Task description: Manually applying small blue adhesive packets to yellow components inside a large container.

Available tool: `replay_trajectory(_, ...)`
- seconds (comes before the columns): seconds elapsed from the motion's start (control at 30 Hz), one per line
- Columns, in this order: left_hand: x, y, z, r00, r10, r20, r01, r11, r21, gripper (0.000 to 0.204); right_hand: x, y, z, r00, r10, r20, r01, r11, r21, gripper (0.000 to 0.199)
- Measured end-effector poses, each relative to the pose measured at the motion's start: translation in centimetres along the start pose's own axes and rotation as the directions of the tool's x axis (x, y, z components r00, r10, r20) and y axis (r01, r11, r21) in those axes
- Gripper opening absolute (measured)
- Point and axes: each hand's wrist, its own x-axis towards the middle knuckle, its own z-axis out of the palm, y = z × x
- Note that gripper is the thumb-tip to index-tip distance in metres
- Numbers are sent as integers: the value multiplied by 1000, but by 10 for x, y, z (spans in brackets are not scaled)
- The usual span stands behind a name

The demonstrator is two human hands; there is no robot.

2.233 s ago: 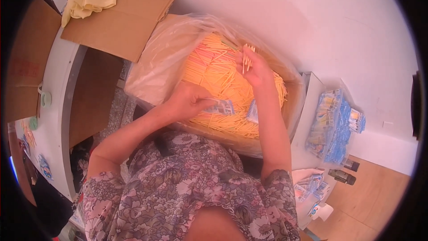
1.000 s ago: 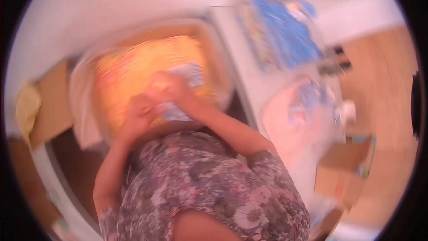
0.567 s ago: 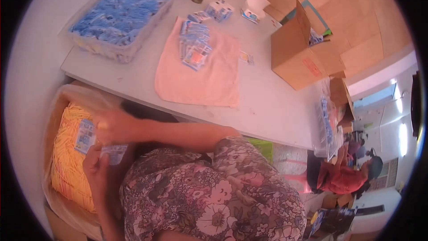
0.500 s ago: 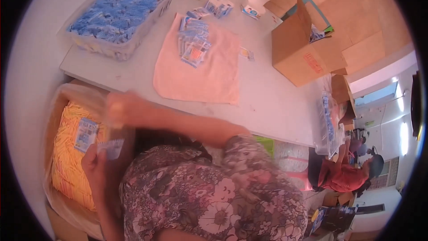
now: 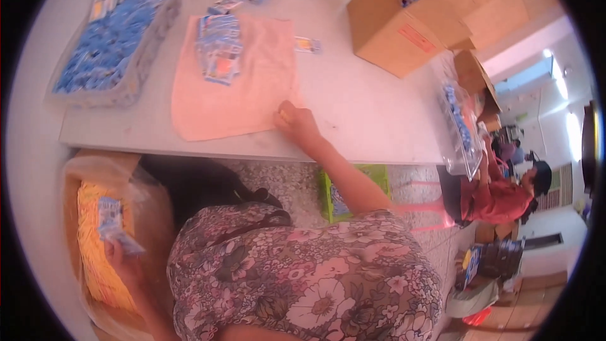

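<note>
At the lower left of the frame, the left hand (image 5: 120,259) grips small clear packets (image 5: 113,222) over a bag of yellow strands (image 5: 95,259). At centre, the right hand (image 5: 295,120) rests curled on the pink cloth (image 5: 240,95); what it pinches cannot be told. Farther up lie stacked packets (image 5: 218,47), a blue-filled tray (image 5: 113,38) and a cardboard box (image 5: 391,22).

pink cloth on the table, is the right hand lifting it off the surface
No: the pink cloth lies flat on the table, and the right hand only rests at its near corner.
</note>
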Motion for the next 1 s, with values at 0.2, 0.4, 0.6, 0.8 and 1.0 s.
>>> replay_trajectory(0.2,10,-12,-55,985,-123,121,148,963,-226,30,-17,-3,1,973,180,-144,-139,957,253,16)
replay_trajectory(0.4,10,-12,-46,971,-201,-128,165,956,-244,34,-22,2,1,975,177,-132,-140,958,249,16)
replay_trajectory(0.6,4,-14,-61,989,-140,-56,124,965,-233,38,-15,1,10,979,139,-148,-100,964,248,15)
replay_trajectory(0.8,7,-7,-52,992,119,47,-121,759,640,50,-19,8,11,970,86,-228,-45,983,180,17)
replay_trajectory(1.0,1,-5,-23,894,402,199,-313,240,919,46,-17,5,11,975,100,-196,-61,979,193,17)
